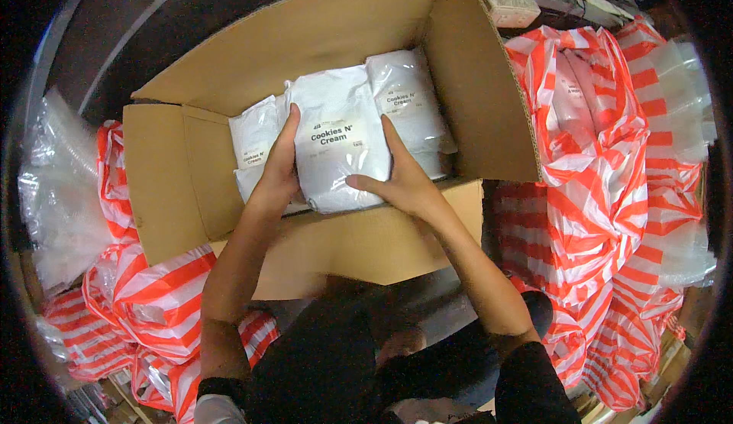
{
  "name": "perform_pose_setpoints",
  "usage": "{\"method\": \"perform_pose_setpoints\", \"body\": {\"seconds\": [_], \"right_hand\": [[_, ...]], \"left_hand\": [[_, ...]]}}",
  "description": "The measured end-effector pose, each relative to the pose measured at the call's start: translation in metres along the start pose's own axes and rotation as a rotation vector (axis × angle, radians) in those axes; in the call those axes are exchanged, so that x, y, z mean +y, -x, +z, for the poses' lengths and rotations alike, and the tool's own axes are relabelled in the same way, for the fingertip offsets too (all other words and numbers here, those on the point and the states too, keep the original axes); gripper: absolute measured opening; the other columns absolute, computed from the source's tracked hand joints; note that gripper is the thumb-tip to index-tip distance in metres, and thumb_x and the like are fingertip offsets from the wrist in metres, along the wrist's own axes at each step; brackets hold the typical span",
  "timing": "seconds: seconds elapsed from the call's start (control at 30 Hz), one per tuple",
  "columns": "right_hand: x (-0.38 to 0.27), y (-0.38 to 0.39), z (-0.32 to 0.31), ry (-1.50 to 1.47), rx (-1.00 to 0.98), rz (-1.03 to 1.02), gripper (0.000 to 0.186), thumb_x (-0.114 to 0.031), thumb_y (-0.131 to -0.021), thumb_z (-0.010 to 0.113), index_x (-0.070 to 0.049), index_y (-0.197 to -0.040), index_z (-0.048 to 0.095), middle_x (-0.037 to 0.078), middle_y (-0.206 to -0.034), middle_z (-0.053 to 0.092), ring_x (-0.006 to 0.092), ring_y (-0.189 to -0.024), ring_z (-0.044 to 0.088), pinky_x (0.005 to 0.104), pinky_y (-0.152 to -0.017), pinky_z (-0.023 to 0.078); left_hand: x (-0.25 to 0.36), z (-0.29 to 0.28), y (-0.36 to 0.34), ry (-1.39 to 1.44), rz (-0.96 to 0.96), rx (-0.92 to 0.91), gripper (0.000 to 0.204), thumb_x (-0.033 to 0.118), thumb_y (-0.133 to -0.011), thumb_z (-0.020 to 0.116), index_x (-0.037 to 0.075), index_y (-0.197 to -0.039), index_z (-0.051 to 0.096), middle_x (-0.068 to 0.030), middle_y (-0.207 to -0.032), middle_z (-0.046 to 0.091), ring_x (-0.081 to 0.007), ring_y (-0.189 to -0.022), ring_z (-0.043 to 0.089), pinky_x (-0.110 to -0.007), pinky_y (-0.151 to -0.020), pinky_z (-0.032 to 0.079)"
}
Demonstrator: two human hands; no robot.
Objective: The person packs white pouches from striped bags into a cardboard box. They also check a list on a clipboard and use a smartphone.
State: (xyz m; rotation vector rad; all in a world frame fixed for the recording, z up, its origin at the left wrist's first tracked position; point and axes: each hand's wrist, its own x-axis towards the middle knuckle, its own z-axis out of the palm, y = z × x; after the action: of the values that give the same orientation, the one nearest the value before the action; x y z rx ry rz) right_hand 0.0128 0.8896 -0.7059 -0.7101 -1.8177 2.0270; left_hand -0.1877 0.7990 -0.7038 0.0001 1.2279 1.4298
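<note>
My left hand [284, 160] and my right hand [393, 172] are closed on opposite sides of a white pouch [336, 160] with dark printing, in the middle of an open cardboard box [458, 27]. My right thumb lies across the pouch's lower front; my left fingers are mostly hidden behind its left edge. Similar white pouches in clear wrap lie in the box on either side of it, one group at the left [252, 130] and another at the right [401, 72]. The box's near flap [366, 244] hangs down below my hands.
Red-and-white striped plastic bags [580, 218] are piled at the right, with translucent plastic behind them, and more striped bags [153, 302] lie at the lower left. Clear plastic [57, 195] sits at the far left. My legs show below the box.
</note>
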Motion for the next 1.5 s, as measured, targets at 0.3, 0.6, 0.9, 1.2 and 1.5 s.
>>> {"method": "perform_pose_setpoints", "body": {"seconds": [0.3,0.6,0.9,1.2,1.5], "right_hand": [[0.056,-0.038,-0.012,0.856,0.174,-0.020,0.101,-0.034,-0.079,0.084,-0.001,-0.156,0.028,0.037,-0.137,0.041,0.0486,-0.126,0.049,0.0472,-0.109,0.043],[0.067,-0.024,-0.011,1.431,-0.220,0.047,0.092,-0.046,-0.086,0.071,-0.012,-0.159,0.027,0.013,-0.166,0.026,0.0308,-0.153,0.025,0.0541,-0.122,0.022],[0.079,-0.029,-0.009,1.538,-0.315,0.177,0.096,-0.047,-0.087,0.070,-0.011,-0.161,0.019,0.011,-0.169,0.017,0.0276,-0.152,0.029,0.0560,-0.118,0.031],[0.036,-0.013,-0.006,1.301,-0.290,0.091,0.094,-0.050,-0.090,0.068,0.000,-0.156,0.025,0.023,-0.163,0.027,0.0343,-0.147,0.035,0.0588,-0.114,0.035],[-0.156,0.075,-0.179,0.806,0.593,-0.311,0.030,-0.014,-0.092,0.045,0.004,-0.105,0.066,0.011,-0.104,0.069,0.0206,-0.094,0.063,0.0361,-0.089,0.050]], "left_hand": [[-0.009,-0.083,-0.108,-0.653,0.085,0.234,0.076,0.058,-0.099,0.053,-0.001,-0.145,0.042,-0.0212,-0.130,0.060,-0.0345,-0.118,0.061,-0.044,-0.099,0.051],[-0.038,-0.057,-0.045,-1.392,0.293,0.177,0.049,0.025,-0.090,0.078,-0.004,-0.120,0.050,-0.0199,-0.107,0.062,-0.0258,-0.100,0.068,-0.037,-0.084,0.056],[-0.054,-0.096,-0.045,-1.219,0.281,-0.030,0.038,0.021,-0.092,0.075,0.001,-0.115,0.052,-0.0137,-0.104,0.067,-0.0240,-0.095,0.070,-0.036,-0.083,0.057],[-0.032,-0.104,-0.126,-1.235,0.897,0.180,0.067,0.036,-0.101,0.060,0.008,-0.155,0.032,-0.0271,-0.156,0.035,-0.0354,-0.148,0.032,-0.045,-0.119,0.028],[-0.044,-0.077,-0.150,-1.517,0.850,0.275,0.077,0.038,-0.099,0.060,0.005,-0.159,0.026,-0.0281,-0.165,0.014,-0.0413,-0.154,0.014,-0.061,-0.121,0.010]]}}
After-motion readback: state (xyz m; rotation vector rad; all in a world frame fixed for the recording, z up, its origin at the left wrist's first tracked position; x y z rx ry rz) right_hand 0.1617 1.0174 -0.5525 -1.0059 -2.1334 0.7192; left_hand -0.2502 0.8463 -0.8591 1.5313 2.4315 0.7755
